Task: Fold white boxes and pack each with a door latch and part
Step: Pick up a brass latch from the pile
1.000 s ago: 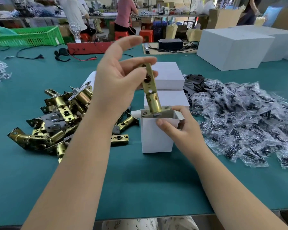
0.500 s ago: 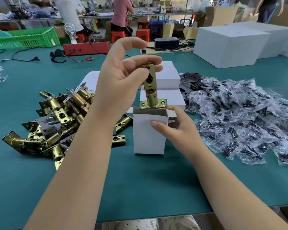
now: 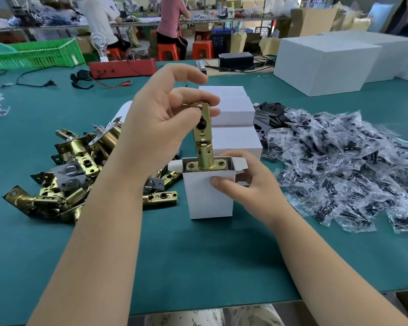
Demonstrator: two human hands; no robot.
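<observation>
You are holding a latch [image 3: 202, 137] upright in the box [image 3: 207, 196].
Your left hand [image 3: 160, 128] is pinching its top; your right hand [image 3: 247, 184] is gripping the box.

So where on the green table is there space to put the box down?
Bare green mat lies in front of the white box, between the two forearms, and at far left beyond the brass latch pile. It is crowded left of the box with latches, right with bagged parts, and behind with stacked white boxes.
</observation>
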